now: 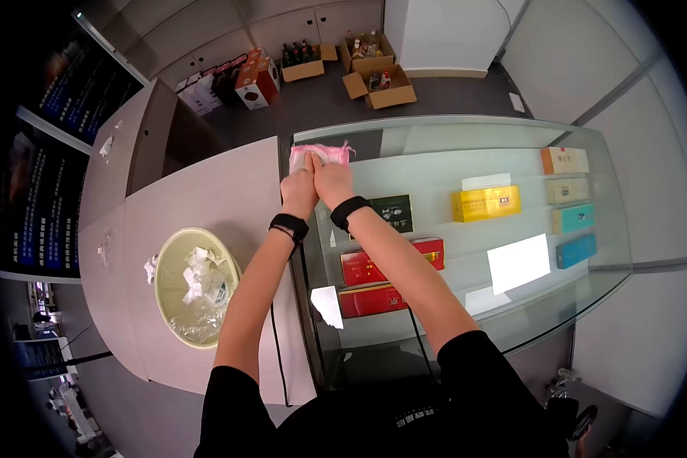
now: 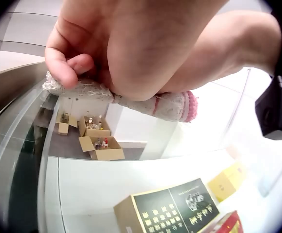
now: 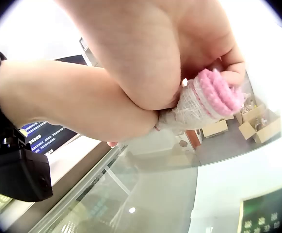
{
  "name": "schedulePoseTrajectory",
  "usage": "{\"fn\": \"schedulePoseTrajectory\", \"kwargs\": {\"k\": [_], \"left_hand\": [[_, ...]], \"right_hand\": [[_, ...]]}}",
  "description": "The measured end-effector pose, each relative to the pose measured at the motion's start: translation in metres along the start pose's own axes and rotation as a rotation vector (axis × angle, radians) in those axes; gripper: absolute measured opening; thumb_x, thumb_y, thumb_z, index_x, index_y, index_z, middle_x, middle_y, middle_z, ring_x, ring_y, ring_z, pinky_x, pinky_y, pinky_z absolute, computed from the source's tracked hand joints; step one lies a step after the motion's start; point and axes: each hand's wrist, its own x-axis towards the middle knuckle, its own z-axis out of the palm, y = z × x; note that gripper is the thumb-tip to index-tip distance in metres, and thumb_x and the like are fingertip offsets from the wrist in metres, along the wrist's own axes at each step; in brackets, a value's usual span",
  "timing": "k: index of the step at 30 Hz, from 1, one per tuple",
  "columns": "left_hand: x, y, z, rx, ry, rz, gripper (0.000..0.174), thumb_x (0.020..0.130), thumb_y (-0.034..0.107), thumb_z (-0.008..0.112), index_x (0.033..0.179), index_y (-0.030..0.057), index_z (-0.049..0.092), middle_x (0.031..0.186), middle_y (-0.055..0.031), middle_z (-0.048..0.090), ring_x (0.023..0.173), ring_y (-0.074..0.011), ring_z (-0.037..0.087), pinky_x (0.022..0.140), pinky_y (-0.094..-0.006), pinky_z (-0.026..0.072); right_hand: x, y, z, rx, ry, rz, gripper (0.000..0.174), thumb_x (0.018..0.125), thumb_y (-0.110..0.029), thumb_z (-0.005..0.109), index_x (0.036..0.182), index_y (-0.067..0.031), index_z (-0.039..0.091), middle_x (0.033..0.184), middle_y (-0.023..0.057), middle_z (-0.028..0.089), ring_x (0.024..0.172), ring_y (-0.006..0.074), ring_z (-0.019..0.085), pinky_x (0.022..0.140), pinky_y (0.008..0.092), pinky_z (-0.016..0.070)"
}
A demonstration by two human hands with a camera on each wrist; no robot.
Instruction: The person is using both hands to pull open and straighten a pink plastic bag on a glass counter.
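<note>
Both hands are together on a folded white cloth (image 1: 298, 158) with pink edges, at the far left corner of the glass-topped display case (image 1: 435, 126). My left hand (image 1: 299, 192) grips the cloth's left part, its fingertips bent against the worn white fabric in the left wrist view. Beside it, my right hand (image 1: 333, 183) holds the other part, fingers curled by the thick pink edge (image 3: 217, 94) in the right wrist view. The thumbs lie side by side on top. Below the glass, nearest the hands, is a dark green box (image 1: 393, 213) with gold lettering.
Under the glass lie red boxes (image 1: 359, 267), a yellow box (image 1: 487, 203) and several smaller boxes along the right. On the wooden counter (image 1: 259, 175) at left stands a pale yellow basket (image 1: 162, 294) with crumpled paper and plastic. Open cartons (image 1: 393, 97) of bottles sit on the floor beyond.
</note>
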Motion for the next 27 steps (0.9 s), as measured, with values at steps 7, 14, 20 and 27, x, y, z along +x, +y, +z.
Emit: {"fn": "schedulePoseTrajectory", "kwargs": {"k": [7,14,20,27], "left_hand": [[0.057,-0.018,0.005,0.013,0.216,-0.037,0.051,0.070,0.019,0.041,0.116,0.0030,0.025,0.065,-0.0074,0.057,0.056,-0.0209,0.056,0.046,-0.0300,0.0439],[0.079,-0.025,-0.002,0.042,0.221,-0.027,0.048,0.070,0.021,0.041,0.115,0.0068,0.028,0.066,-0.0070,0.057,0.058,-0.0208,0.057,0.046,-0.0299,0.0443],[0.082,-0.024,0.004,-0.009,0.191,-0.050,0.054,0.068,0.017,0.044,0.118,0.0093,0.023,0.067,-0.0074,0.056,0.059,-0.0235,0.056,0.048,-0.0329,0.0440],[0.075,-0.018,0.005,0.085,0.309,-0.032,0.046,0.069,0.019,0.042,0.112,0.0055,0.032,0.058,-0.0046,0.056,0.051,-0.0190,0.055,0.044,-0.0282,0.0433]], "right_hand": [[0.054,-0.001,-0.005,-0.001,0.046,0.139,0.029,0.080,-0.021,0.024,0.103,-0.0186,0.042,0.076,0.0032,0.056,0.069,0.0199,0.055,0.055,0.0328,0.0389],[0.082,-0.001,-0.003,-0.036,0.017,0.198,0.028,0.080,-0.019,0.025,0.099,-0.0176,0.046,0.076,0.0020,0.056,0.069,0.0193,0.055,0.052,0.0303,0.0387],[0.085,0.004,-0.005,-0.026,-0.053,0.166,0.033,0.077,-0.016,0.030,0.109,-0.0173,0.034,0.083,0.0058,0.056,0.073,0.0220,0.055,0.057,0.0330,0.0428],[0.071,0.008,-0.008,0.016,0.024,0.145,0.031,0.077,-0.017,0.029,0.108,-0.0186,0.034,0.079,0.0078,0.056,0.071,0.0228,0.055,0.057,0.0329,0.0427]]}}
